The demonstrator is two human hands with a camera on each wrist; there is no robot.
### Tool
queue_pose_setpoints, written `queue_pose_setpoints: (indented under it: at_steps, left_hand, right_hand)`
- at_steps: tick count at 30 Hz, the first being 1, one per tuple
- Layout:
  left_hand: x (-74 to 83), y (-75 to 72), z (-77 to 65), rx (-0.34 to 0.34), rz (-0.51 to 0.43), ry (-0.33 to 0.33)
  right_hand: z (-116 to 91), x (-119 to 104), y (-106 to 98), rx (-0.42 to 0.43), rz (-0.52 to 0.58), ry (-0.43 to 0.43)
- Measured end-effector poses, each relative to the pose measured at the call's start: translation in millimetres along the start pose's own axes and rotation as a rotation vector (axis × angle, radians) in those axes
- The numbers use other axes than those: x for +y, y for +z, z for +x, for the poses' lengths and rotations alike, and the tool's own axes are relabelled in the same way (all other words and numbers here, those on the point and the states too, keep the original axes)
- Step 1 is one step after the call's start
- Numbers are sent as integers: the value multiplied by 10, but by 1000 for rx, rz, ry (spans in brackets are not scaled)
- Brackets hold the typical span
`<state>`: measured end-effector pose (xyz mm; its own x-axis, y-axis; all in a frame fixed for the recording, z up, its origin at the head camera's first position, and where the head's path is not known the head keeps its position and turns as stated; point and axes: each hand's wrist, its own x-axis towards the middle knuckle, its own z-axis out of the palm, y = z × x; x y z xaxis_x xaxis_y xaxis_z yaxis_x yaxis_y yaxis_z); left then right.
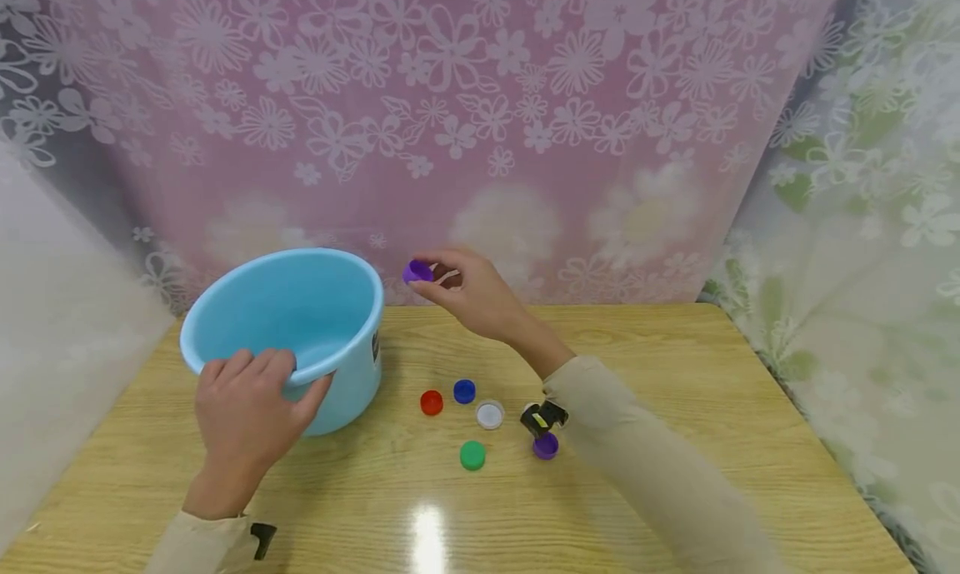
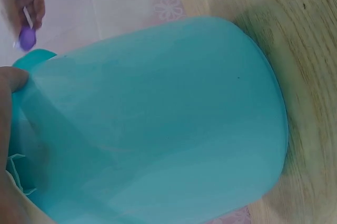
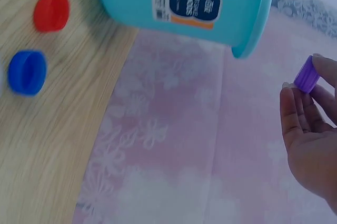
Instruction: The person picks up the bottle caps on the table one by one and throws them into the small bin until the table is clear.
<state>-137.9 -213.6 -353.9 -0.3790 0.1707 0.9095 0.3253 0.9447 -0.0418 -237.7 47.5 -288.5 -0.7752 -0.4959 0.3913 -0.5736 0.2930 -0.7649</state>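
Observation:
Between thumb and fingers my right hand (image 1: 476, 295) pinches a purple bottle cap (image 1: 417, 272), held in the air just right of the blue bucket (image 1: 352, 399). In the right wrist view the ridged side of that purple cap (image 3: 306, 74) shows. My left hand (image 1: 247, 407) grips the near rim of the bucket, fingers over the edge and thumb outside. The bucket stands tilted a little toward me on the table. On the wood lie a red cap (image 1: 431, 403), a blue cap (image 1: 464, 391), a white cap (image 1: 490, 415), a green cap (image 1: 472, 455) and another purple cap (image 1: 545, 446).
The wooden table (image 1: 637, 349) ends at the back against a pink flowered curtain (image 1: 480, 99). A pale leafy curtain (image 1: 877, 224) hangs along the right side. The right forearm passes over the table beside the second purple cap.

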Motion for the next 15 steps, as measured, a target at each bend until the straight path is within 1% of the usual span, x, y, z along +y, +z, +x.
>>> queue_pose_setpoints:
  at_steps: [4,6,9,15]
  left_hand:
    - [5,-5,7,5,1,15]
    - [6,-5,9,14,5,23]
    - [2,-4,12,23,11,30]
    - [16,6,33,38,3,36]
  right_hand:
    - [118,-132,213,-40,45,-53]
    - [165,-179,311,-61,44,-80]
    - [218,-228,431,-91,13,-106]
    - [286,-221,589,-124,-64,-120]
